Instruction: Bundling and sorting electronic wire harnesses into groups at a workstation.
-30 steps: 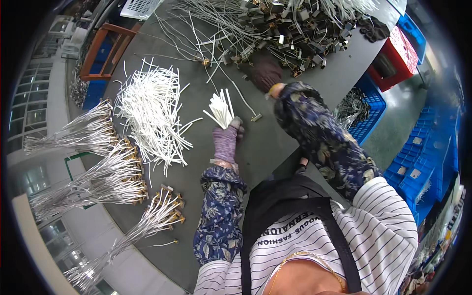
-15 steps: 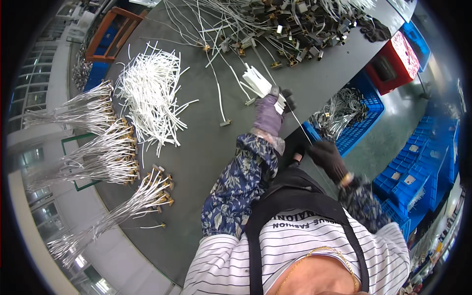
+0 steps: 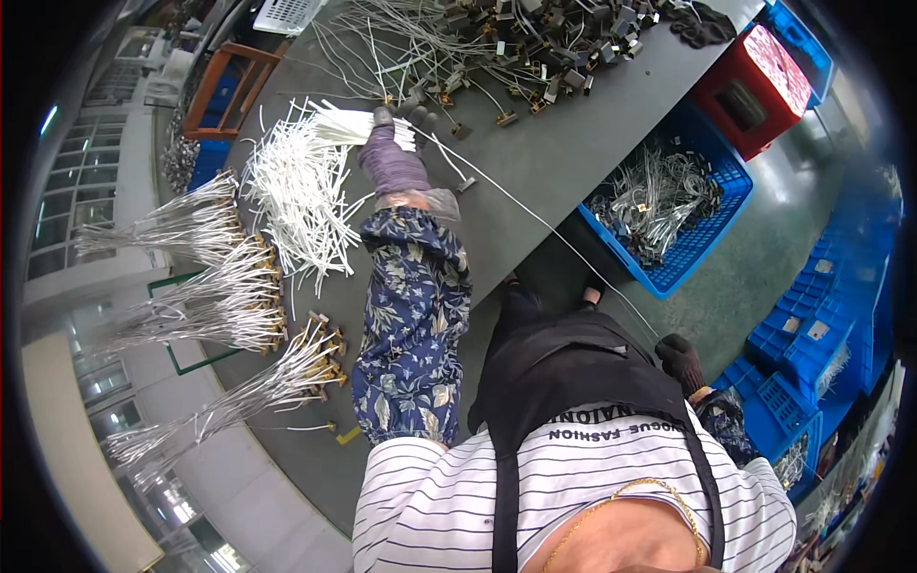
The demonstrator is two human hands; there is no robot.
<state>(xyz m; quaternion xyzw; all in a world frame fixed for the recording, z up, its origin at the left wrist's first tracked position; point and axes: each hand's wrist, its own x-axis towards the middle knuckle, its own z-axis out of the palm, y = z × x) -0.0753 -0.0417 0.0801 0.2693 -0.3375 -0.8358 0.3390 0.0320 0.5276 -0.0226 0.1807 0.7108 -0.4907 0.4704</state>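
We see no packages, signs or screens, only a pale rectangular label (image 3: pixel 814 329) on a stacked blue crate (image 3: pixel 798 339) at the right, lettering too small to tell.

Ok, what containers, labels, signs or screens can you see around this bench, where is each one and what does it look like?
Blue crate: on the floor right of the grey table, rectangular mesh plastic, holding grey wires.
Red crate: beyond the blue one, rectangular, with a pale speckled top.
Stacked blue trays: far right floor, shallow and rectangular.
White perforated basket: top edge, partly cut off.
Orange frame: upper left, beside the table.
No signs or screens visible.
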